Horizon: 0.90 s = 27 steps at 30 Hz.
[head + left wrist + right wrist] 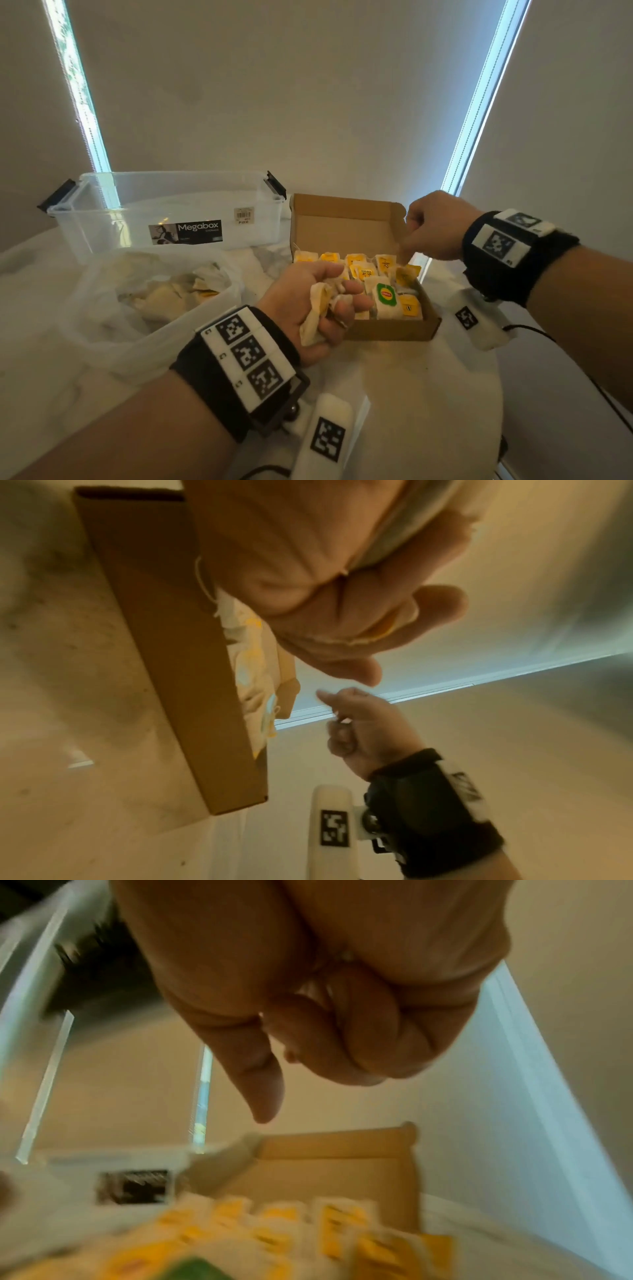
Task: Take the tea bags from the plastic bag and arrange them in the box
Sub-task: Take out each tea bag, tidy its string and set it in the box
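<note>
An open cardboard box [390, 330] [164, 642] [335, 1172] stands on the table, holding rows of upright yellow-tagged tea bags [356, 270] and one green-labelled tea bag [386, 298]. My left hand [342, 298] [325, 588] hovers at the box's near left corner, gripping a crumpled bunch of tea bags [317, 308] [387, 534]. Over the box's far right corner, my right hand [428, 226] [356, 723] [308, 988] is curled and holds nothing; its index finger points down at a tilted tea bag [408, 274]. The clear plastic bag [102, 308] lies to the left with more tea bags [164, 298] inside.
A clear Megabox storage tub [171, 205] [133, 1185] stands behind the plastic bag, left of the box. The round pale table [411, 394] ends close to the box on the right, where a black cable [582, 370] hangs.
</note>
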Tool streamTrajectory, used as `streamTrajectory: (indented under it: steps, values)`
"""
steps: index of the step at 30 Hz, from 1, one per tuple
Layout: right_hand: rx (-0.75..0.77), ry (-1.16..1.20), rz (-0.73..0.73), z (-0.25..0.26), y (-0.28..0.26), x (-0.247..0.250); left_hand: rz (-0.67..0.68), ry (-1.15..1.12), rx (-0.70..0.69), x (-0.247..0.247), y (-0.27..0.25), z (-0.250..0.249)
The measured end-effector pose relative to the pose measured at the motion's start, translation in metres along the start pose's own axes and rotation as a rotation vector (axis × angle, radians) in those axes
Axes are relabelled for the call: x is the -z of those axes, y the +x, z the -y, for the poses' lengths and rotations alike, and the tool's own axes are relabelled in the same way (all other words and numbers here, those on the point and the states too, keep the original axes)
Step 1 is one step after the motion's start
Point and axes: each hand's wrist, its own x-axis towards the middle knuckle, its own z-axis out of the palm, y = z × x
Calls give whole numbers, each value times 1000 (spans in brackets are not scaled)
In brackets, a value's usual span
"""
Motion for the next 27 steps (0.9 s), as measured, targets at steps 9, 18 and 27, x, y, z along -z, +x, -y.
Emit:
streamTrajectory:
  steps: [9, 18, 27]
  values:
    - [417, 297, 321, 57, -75, 9, -23, -169, -82, -3, -2, 3]
    - [436, 84, 196, 56, -84, -5, -77, -142, -179, 1, 2, -1]
    - [271, 213, -18, 60, -84, -15, -258, -79, -512, -8, -2, 4]
